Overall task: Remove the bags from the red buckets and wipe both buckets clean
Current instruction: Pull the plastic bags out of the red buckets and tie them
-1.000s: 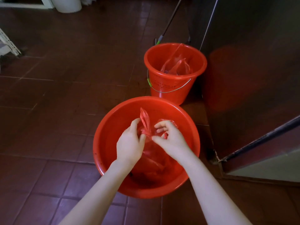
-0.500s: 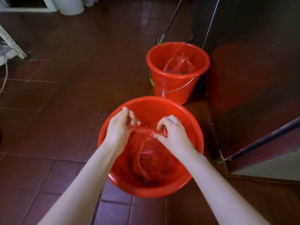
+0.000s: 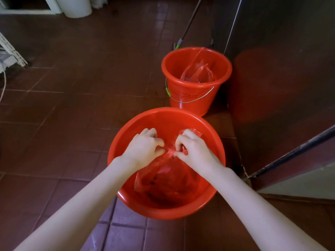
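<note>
Since everything stands on the tiled floor (image 3: 72, 124), I read the layout from there. A steel cabinet (image 3: 281, 69) walls off the floor's right edge, and both red buckets sit close against it, probably parked out of the walkway. Toward the floor's near edge is the wide bucket (image 3: 163, 122). The tall bucket (image 3: 190, 98) stands just behind it, untouched, its wire handle hanging down the front. A mop handle (image 3: 190, 20) leans behind that one toward the floor's far edge.

Each bucket has a thin red bag inside. The far bag (image 3: 197, 71) lies slack with its loops open. The near bag (image 3: 163, 180) is gathered to a twisted neck over the middle of the wide bucket, and its body sags to the bottom with dark specks in it.

I have the left hand (image 3: 143, 149) and right hand (image 3: 194, 151) meeting at that neck, fingers curled, each pinching the bunched plastic from its own side. My guess is that the mouth is being closed so the dirt stays in when the bag is lifted out. No wiping cloth shows.
</note>
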Action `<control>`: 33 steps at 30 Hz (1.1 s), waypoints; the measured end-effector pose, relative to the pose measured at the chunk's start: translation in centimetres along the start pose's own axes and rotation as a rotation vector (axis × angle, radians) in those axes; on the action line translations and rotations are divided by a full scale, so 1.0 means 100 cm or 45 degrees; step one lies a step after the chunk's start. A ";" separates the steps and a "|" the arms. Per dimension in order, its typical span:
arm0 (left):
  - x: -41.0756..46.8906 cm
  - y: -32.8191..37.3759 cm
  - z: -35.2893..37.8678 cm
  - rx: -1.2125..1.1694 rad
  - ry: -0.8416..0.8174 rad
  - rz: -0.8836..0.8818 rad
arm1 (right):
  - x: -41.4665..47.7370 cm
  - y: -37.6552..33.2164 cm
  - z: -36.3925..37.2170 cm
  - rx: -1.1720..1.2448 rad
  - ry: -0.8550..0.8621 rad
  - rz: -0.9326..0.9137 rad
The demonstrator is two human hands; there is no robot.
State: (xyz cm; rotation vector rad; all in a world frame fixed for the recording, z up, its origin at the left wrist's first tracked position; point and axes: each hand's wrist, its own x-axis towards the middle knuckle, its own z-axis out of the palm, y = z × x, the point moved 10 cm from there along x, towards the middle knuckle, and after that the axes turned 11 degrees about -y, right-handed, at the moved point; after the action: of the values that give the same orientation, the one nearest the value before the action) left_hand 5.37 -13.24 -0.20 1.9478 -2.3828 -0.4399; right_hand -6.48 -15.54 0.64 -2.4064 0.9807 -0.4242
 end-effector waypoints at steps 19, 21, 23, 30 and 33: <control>-0.037 -0.082 0.050 -2.723 0.695 -0.658 | -0.004 0.017 0.013 0.000 -0.264 0.162; -0.052 -0.104 0.043 -2.347 0.705 -0.744 | -0.014 0.025 0.018 -0.048 -0.343 0.170; -0.061 -0.115 0.026 -1.940 0.690 -0.675 | -0.021 0.030 0.024 -0.097 -0.423 0.162; -0.056 -0.008 -0.005 -0.121 0.232 0.062 | -0.005 0.002 0.014 -0.355 -0.394 -0.022; -0.059 0.006 0.008 0.125 0.105 0.135 | -0.009 -0.009 0.015 -0.409 -0.385 -0.081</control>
State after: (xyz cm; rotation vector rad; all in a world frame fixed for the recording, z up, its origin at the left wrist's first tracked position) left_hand 5.92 -7.34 0.06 1.8265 -2.4844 -0.2374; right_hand -5.93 -13.89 -0.16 -2.6881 0.8906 0.0857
